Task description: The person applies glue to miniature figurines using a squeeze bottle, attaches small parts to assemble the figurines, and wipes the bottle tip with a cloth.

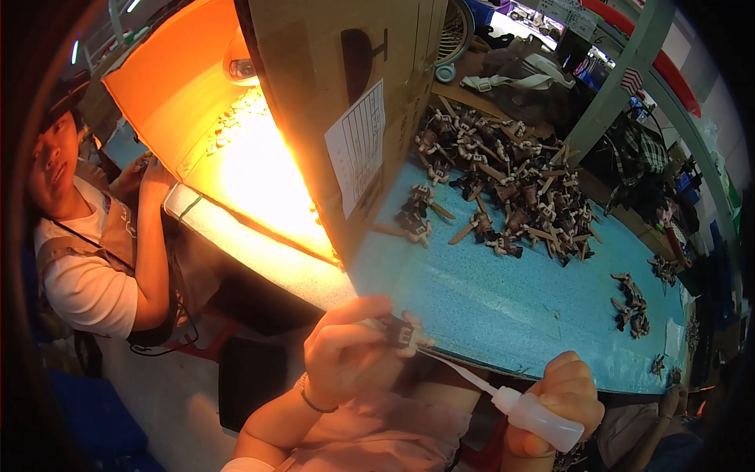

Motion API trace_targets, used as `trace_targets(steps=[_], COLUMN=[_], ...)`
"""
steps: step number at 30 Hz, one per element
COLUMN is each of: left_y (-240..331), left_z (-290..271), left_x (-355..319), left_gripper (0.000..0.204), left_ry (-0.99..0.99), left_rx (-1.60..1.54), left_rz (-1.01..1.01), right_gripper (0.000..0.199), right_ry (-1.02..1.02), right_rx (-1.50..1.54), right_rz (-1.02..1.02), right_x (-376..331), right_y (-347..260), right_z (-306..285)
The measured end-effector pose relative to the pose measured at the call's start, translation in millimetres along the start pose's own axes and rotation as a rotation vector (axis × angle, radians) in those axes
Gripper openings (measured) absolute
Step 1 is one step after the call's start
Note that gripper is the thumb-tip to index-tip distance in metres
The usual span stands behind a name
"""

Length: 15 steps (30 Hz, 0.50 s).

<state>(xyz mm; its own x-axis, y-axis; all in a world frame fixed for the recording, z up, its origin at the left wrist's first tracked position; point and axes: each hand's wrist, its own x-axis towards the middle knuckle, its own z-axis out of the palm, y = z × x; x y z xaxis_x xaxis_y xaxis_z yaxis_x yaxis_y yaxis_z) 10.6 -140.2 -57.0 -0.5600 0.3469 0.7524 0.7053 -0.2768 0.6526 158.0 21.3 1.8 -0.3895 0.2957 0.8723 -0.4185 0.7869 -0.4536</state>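
Between the fingers of my left hand [346, 346] is a small brown and cream toy figure [404, 333], held over the near edge of the blue table. My right hand [568, 393] is wrapped round a white squeeze bottle [528, 411]. The bottle's long thin nozzle points up and left, its tip close to the figure; whether it touches I cannot tell. A big heap of similar brown and cream figures [511, 185] lies on the far part of the table, with a few apart from it at its left edge.
A tall cardboard panel [314, 47] divides the blue table [472, 295] from a brightly lit orange box [177, 94] at left. Beside that box sits another person [94, 259]. Smaller groups of figures [631, 303] lie at right. A green-grey metal post [621, 79] stands behind.
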Motion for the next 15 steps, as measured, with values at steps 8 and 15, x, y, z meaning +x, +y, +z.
trace_targets(steps=[8,15], left_y=[4.5,2.7], left_z=[2.2,-1.1], left_x=[-1.9,-7.9], left_gripper=[0.033,0.037], left_ry=[0.002,-0.003], left_rx=[-0.303,-0.451], left_rz=[-0.134,-0.294], right_gripper=[0.054,0.056], right_ry=[-0.012,-0.126], right_rx=[0.014,-0.007], right_rz=[0.079,0.030], right_x=[-7.6,3.5], right_y=[-0.2,-4.6], right_z=[-1.2,4.8])
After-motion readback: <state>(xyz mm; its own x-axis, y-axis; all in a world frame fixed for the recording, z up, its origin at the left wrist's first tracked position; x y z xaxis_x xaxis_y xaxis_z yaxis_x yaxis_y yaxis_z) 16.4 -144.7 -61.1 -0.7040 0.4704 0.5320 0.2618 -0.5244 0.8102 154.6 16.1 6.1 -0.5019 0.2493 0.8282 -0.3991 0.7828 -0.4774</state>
